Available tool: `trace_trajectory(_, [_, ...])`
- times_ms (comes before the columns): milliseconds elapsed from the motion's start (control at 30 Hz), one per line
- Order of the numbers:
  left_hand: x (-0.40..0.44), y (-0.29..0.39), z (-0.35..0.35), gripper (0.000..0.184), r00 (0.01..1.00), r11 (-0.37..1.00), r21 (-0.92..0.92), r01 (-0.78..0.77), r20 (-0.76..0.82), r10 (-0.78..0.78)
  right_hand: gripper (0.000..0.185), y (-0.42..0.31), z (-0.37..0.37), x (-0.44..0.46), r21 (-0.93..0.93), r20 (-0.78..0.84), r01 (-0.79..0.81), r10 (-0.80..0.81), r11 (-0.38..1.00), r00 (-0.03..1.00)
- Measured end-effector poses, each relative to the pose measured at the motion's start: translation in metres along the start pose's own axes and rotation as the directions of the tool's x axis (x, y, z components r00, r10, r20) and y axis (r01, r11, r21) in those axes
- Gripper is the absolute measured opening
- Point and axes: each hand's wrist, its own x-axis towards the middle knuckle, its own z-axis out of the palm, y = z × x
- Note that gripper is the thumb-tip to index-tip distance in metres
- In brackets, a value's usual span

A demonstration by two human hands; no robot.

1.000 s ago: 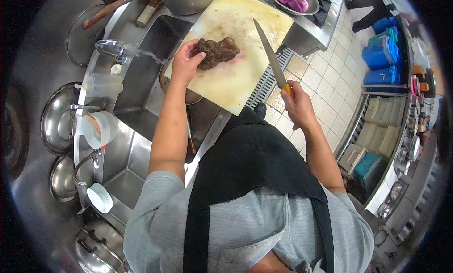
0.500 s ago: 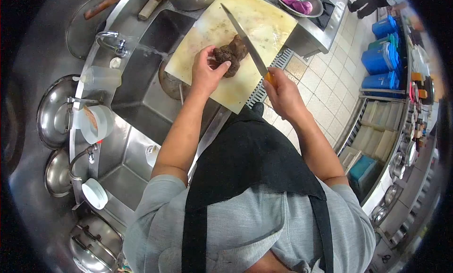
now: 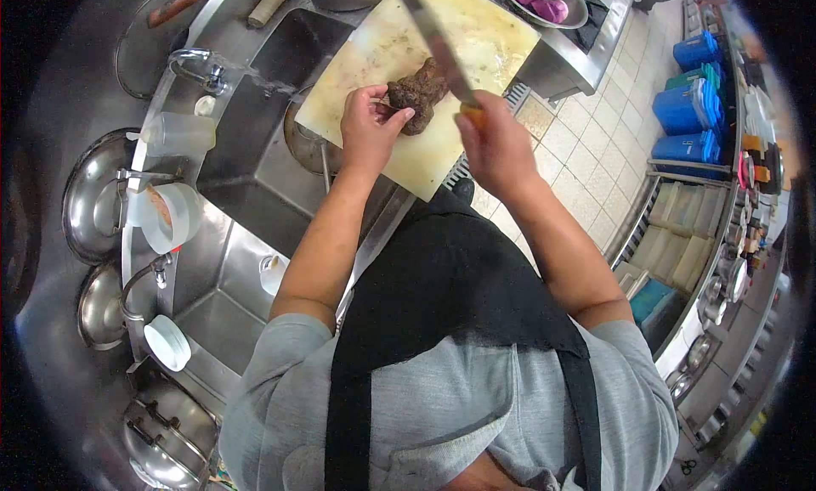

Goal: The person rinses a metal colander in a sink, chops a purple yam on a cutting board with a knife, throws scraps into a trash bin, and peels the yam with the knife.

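Observation:
A knobbly, rough-skinned brown root [image 3: 418,98], perhaps a yam, lies on the worn yellowish cutting board [image 3: 378,53]. My left hand [image 3: 372,126] grips its near-left end between thumb and fingers. In my right hand [image 3: 500,147] is a large kitchen knife [image 3: 438,45] with a yellow-orange handle. The blade, slightly blurred, is raised over the right side of the root and points away from me. Whether its edge touches the root, I cannot tell.
The board bridges the sink [image 3: 255,143] edge. Water runs from the faucet [image 3: 197,70]. A metal bowl [image 3: 578,19] with purple pieces stands beyond the board, and a brush [image 3: 272,5] lies at the back left. A clear jug [image 3: 178,137] and white tub [image 3: 174,219] line the sink's left.
My right hand has moved slightly left and up, bringing the knife higher and closer to the camera. My left hand and the root stay almost where they were.

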Motion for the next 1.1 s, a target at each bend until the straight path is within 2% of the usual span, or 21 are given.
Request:
trace_trajectory(33, [0.000,-0.001,0.000,0.050,1.000,0.999,0.028,-0.020,-0.001,0.020,0.025,0.005,0.009,0.002,-0.156,0.276,-0.190,0.228,0.969,0.934])
trace_trajectory(100, [-0.004,0.000,-0.001,0.053,1.000,1.000,0.018,-0.003,0.006,0.003,0.027,0.027,0.032,-0.007,-0.383,0.457,-0.132,0.312,0.914,0.833])
trace_trajectory(167, [0.005,0.001,0.002,0.057,1.000,1.000,0.000,0.005,-0.007,-0.005,0.028,0.038,0.037,-0.003,-0.378,0.451,-0.122,0.297,0.918,0.841])
trace_trajectory(233, [-0.002,0.000,0.010,0.068,0.991,0.993,-0.060,-0.106,-0.084,0.100,0.029,0.033,0.039,-0.011,-0.368,0.468,-0.133,0.307,0.920,0.829])
trace_trajectory(267, [-0.002,0.000,0.012,0.072,0.988,0.983,0.131,-0.127,-0.073,0.138,0.029,0.032,0.039,-0.007,-0.359,0.465,-0.165,0.330,0.919,0.821])
trace_trajectory(300, [0.000,0.003,0.014,0.072,0.987,0.983,0.130,-0.129,-0.075,0.139,0.029,0.031,0.039,-0.005,-0.350,0.467,-0.199,0.354,0.916,0.811])
trace_trajectory(367, [0.000,0.008,0.017,0.076,0.990,0.948,0.308,-0.083,-0.085,0.114,0.031,0.033,0.037,-0.002,-0.337,0.473,-0.222,0.368,0.915,0.800])
trace_trajectory(433, [0.004,0.007,0.016,0.077,0.992,0.957,0.279,-0.083,-0.065,0.105,0.033,0.040,0.035,0.005,-0.291,0.527,-0.167,0.303,0.942,0.794])
trace_trajectory(533, [0.003,0.010,0.014,0.075,0.991,0.935,0.340,-0.102,-0.047,0.125,0.034,0.046,0.028,0.011,-0.207,0.582,-0.176,0.265,0.962,0.768])
trace_trajectory(633, [0.002,0.014,0.014,0.078,0.995,0.935,0.346,-0.077,-0.032,0.093,0.033,0.040,0.025,0.014,-0.239,0.590,-0.196,0.303,0.951,0.748])
trace_trajectory(733, [0.014,0.012,0.004,0.069,0.994,0.946,0.310,-0.097,-0.011,0.106,0.032,0.040,0.031,0.009,-0.271,0.552,-0.185,0.310,0.945,0.774])
trace_trajectory(800, [0.042,0.009,-0.011,0.057,0.927,0.843,0.414,-0.344,0.003,0.376,0.032,0.035,0.030,0.012,-0.293,0.564,-0.189,0.329,0.937,0.757])
trace_trajectory(867, [0.088,0.014,-0.018,0.053,0.805,0.720,0.444,-0.534,0.006,0.593,0.032,0.032,0.028,0.012,-0.315,0.583,-0.187,0.345,0.930,0.735])
trace_trajectory(900, [0.108,0.012,-0.013,0.053,0.808,0.722,0.446,-0.528,0.003,0.589,0.031,0.030,0.028,0.013,-0.320,0.578,-0.170,0.334,0.932,0.745])
trace_trajectory(967, [0.141,0.009,-0.004,0.059,0.809,0.583,0.591,-0.557,0.228,0.541,0.031,0.029,0.029,0.015,-0.323,0.567,-0.155,0.321,0.934,0.758])
trace_trajectory(1000, [0.146,0.007,0.002,0.059,0.807,0.582,0.588,-0.562,0.232,0.544,0.030,0.029,0.029,0.016,-0.325,0.572,-0.140,0.312,0.935,0.758])
trace_trajectory(1067, [0.150,-0.002,0.015,0.063,0.858,0.499,0.699,-0.513,0.421,0.293,0.030,0.028,0.028,0.016,-0.333,0.578,-0.131,0.312,0.934,0.754])
trace_trajectory(1100, [0.152,-0.006,0.017,0.063,0.857,0.503,0.695,-0.515,0.425,0.290,0.029,0.027,0.028,0.015,-0.340,0.566,-0.128,0.311,0.932,0.764])
